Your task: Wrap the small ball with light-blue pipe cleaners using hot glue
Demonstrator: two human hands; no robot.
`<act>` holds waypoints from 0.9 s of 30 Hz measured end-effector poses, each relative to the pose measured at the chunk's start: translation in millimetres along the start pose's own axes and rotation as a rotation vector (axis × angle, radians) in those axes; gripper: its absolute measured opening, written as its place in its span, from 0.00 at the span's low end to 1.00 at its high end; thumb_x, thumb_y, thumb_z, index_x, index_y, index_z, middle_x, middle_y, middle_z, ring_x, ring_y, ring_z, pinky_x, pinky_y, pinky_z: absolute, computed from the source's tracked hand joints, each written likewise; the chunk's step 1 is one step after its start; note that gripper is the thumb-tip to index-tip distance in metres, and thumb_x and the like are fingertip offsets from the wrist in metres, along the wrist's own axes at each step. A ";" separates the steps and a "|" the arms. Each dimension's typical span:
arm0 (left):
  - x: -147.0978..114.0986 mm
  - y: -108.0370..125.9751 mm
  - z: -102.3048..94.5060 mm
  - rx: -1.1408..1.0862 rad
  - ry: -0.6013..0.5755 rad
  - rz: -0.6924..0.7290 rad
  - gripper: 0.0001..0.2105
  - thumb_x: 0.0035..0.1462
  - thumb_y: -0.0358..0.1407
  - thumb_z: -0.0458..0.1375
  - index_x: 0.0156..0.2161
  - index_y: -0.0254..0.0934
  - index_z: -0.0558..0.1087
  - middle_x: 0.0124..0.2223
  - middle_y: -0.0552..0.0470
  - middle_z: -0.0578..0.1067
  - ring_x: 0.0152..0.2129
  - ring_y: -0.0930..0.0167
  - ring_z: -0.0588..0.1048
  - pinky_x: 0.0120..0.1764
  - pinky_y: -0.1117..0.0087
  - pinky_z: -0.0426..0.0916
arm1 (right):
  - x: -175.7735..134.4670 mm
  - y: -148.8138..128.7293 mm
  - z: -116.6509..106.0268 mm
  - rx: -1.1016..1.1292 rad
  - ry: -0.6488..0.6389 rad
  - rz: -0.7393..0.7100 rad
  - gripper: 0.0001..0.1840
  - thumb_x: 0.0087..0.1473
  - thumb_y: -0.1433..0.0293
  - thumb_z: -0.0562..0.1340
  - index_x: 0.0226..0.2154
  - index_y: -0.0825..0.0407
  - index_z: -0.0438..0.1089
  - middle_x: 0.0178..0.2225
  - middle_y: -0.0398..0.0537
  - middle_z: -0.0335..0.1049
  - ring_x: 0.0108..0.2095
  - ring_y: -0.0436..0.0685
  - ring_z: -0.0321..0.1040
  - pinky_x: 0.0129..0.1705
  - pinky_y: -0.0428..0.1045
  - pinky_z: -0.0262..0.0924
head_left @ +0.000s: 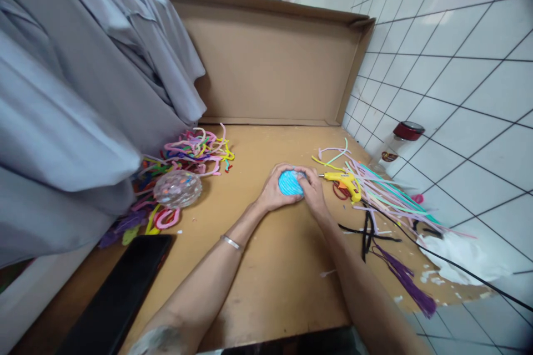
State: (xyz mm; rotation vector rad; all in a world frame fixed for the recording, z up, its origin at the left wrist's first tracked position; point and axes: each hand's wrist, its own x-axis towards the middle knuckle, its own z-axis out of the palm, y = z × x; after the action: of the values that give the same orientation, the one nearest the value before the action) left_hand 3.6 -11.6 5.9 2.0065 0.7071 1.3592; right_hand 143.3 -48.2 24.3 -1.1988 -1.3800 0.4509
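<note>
Between my two hands is a round, light-blue coiled piece [290, 183], its surface ringed with fuzzy strands like pipe cleaners. My left hand [272, 187] curves around its left side, fingers along the far edge. From the right, my right hand [312, 186] grips it, with the thumb on its face. A yellow glue gun [345, 184] lies just right of my right hand, its nozzle pointing toward the hand. Behind the gun's handle are the red handles of what may be scissors [341, 192].
Loose pipe cleaners [387, 194] lie on the right, near a red-lidded jar [397, 144], a purple tassel [406, 277] and white tissue [462, 258]. Left are a tangled pipe-cleaner pile [200, 150], a clear faceted bowl [177, 188] and a black phone-like slab [120, 288]. Cardboard [275, 61] stands behind.
</note>
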 end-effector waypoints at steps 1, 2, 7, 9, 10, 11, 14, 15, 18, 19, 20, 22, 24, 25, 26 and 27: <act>-0.6 -0.3 0.5 -0.017 0.005 -0.026 0.35 0.35 0.36 0.72 0.51 0.41 0.64 0.54 0.45 0.69 0.52 0.60 0.70 0.55 0.55 0.66 | -0.2 -0.2 -0.1 0.002 -0.004 0.000 0.14 0.52 0.64 0.56 0.37 0.48 0.74 0.41 0.50 0.68 0.47 0.60 0.65 0.50 0.56 0.63; -1.2 -0.6 0.9 -0.035 0.007 -0.049 0.36 0.35 0.36 0.72 0.51 0.40 0.63 0.54 0.44 0.68 0.52 0.61 0.70 0.55 0.56 0.66 | -0.3 -0.4 -0.1 0.005 -0.008 0.001 0.14 0.52 0.64 0.56 0.38 0.48 0.74 0.41 0.50 0.68 0.47 0.60 0.65 0.50 0.56 0.63; -1.4 -2.3 1.3 -0.088 -0.007 -0.082 0.35 0.34 0.36 0.72 0.49 0.40 0.62 0.54 0.44 0.67 0.52 0.62 0.70 0.54 0.58 0.66 | 0.1 -0.2 -0.6 0.005 -0.012 0.011 0.14 0.51 0.63 0.57 0.38 0.48 0.74 0.41 0.50 0.68 0.47 0.60 0.66 0.50 0.57 0.63; -0.8 -2.8 1.1 -0.084 -0.009 -0.068 0.35 0.35 0.37 0.71 0.49 0.39 0.62 0.54 0.44 0.67 0.52 0.62 0.70 0.54 0.58 0.66 | 0.4 0.1 -0.7 0.001 -0.014 0.013 0.15 0.51 0.63 0.57 0.38 0.48 0.75 0.41 0.50 0.68 0.47 0.60 0.66 0.50 0.57 0.63; -0.6 -2.9 1.0 -0.077 -0.008 -0.062 0.34 0.35 0.37 0.71 0.49 0.39 0.62 0.54 0.44 0.67 0.52 0.62 0.70 0.54 0.58 0.66 | 0.5 0.2 -0.7 -0.002 -0.015 0.012 0.15 0.51 0.63 0.57 0.38 0.48 0.75 0.41 0.50 0.68 0.47 0.60 0.66 0.50 0.57 0.63; -0.4 -3.0 0.9 -0.066 -0.007 -0.057 0.34 0.35 0.37 0.71 0.49 0.39 0.62 0.54 0.45 0.68 0.52 0.62 0.70 0.54 0.58 0.66 | 0.5 0.2 -0.7 -0.005 -0.015 0.012 0.14 0.51 0.63 0.57 0.38 0.48 0.75 0.41 0.50 0.68 0.47 0.60 0.66 0.50 0.57 0.63; -0.7 -2.7 0.7 -0.027 -0.005 -0.057 0.35 0.34 0.36 0.72 0.49 0.40 0.63 0.54 0.45 0.68 0.52 0.61 0.70 0.54 0.59 0.66 | 0.1 -0.2 -0.4 -0.012 -0.019 0.000 0.14 0.51 0.64 0.58 0.38 0.47 0.75 0.41 0.50 0.68 0.46 0.60 0.66 0.50 0.57 0.64; -1.0 -2.4 0.6 -0.019 -0.005 -0.057 0.35 0.34 0.36 0.72 0.50 0.40 0.63 0.54 0.44 0.68 0.52 0.61 0.70 0.54 0.58 0.66 | -0.1 -0.5 -0.3 -0.010 -0.019 -0.006 0.13 0.51 0.64 0.58 0.38 0.47 0.75 0.40 0.50 0.68 0.46 0.60 0.66 0.50 0.57 0.64; -2.0 -1.3 0.0 -0.004 -0.001 -0.072 0.37 0.34 0.37 0.72 0.52 0.40 0.62 0.54 0.44 0.68 0.51 0.60 0.70 0.54 0.57 0.66 | -0.2 -1.8 -0.6 0.004 -0.015 -0.018 0.13 0.51 0.64 0.58 0.37 0.47 0.76 0.40 0.50 0.68 0.46 0.60 0.66 0.50 0.57 0.64; -2.2 -0.8 -0.3 0.000 0.003 -0.084 0.39 0.33 0.37 0.72 0.53 0.40 0.62 0.54 0.44 0.68 0.51 0.60 0.70 0.55 0.56 0.66 | 0.0 -2.4 -1.0 0.010 -0.016 -0.017 0.13 0.51 0.64 0.58 0.37 0.47 0.76 0.40 0.50 0.68 0.46 0.60 0.67 0.50 0.57 0.64; -2.2 -0.2 -0.8 0.005 0.003 -0.095 0.40 0.33 0.37 0.72 0.54 0.40 0.62 0.54 0.44 0.68 0.51 0.60 0.70 0.55 0.56 0.66 | 0.3 -3.0 -1.5 0.016 -0.020 -0.014 0.12 0.51 0.64 0.58 0.36 0.47 0.76 0.40 0.49 0.68 0.46 0.60 0.67 0.51 0.57 0.63; -1.5 0.8 -1.8 0.016 -0.003 -0.100 0.40 0.34 0.37 0.72 0.55 0.41 0.61 0.55 0.45 0.68 0.51 0.60 0.70 0.55 0.55 0.65 | 0.9 -4.2 -2.6 0.027 -0.034 -0.005 0.11 0.51 0.64 0.59 0.35 0.46 0.76 0.40 0.49 0.69 0.46 0.60 0.67 0.52 0.58 0.63; -0.2 1.4 -2.9 0.021 -0.014 -0.075 0.39 0.34 0.37 0.72 0.54 0.42 0.63 0.55 0.45 0.68 0.52 0.59 0.69 0.56 0.54 0.64 | 1.3 -5.2 -3.2 0.036 -0.046 0.004 0.11 0.51 0.64 0.59 0.34 0.46 0.76 0.41 0.49 0.70 0.46 0.60 0.67 0.52 0.58 0.63; 0.5 1.4 -3.4 0.023 -0.018 -0.060 0.38 0.35 0.37 0.72 0.54 0.42 0.63 0.54 0.45 0.69 0.52 0.59 0.69 0.56 0.54 0.64 | 1.3 -5.4 -3.3 0.041 -0.046 0.007 0.12 0.51 0.63 0.59 0.34 0.46 0.76 0.41 0.49 0.70 0.47 0.60 0.67 0.52 0.58 0.62; 1.2 1.4 -3.8 0.025 -0.018 -0.049 0.37 0.35 0.37 0.72 0.53 0.42 0.64 0.54 0.46 0.69 0.52 0.59 0.69 0.57 0.54 0.64 | 1.2 -5.5 -3.2 0.048 -0.046 0.011 0.12 0.51 0.63 0.59 0.35 0.46 0.76 0.41 0.49 0.70 0.47 0.60 0.67 0.52 0.58 0.62; 1.7 1.2 -4.1 0.026 -0.014 -0.041 0.36 0.35 0.37 0.72 0.52 0.42 0.65 0.53 0.46 0.69 0.52 0.59 0.69 0.56 0.53 0.64 | 0.9 -5.3 -3.1 0.059 -0.045 0.022 0.12 0.51 0.62 0.59 0.36 0.47 0.75 0.42 0.49 0.71 0.47 0.60 0.67 0.52 0.58 0.62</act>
State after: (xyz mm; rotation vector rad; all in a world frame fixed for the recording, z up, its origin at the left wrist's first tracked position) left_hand 0.4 -10.5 9.0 2.0089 0.7597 1.3170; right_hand 144.3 -50.6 29.8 -1.1623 -1.3841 0.5335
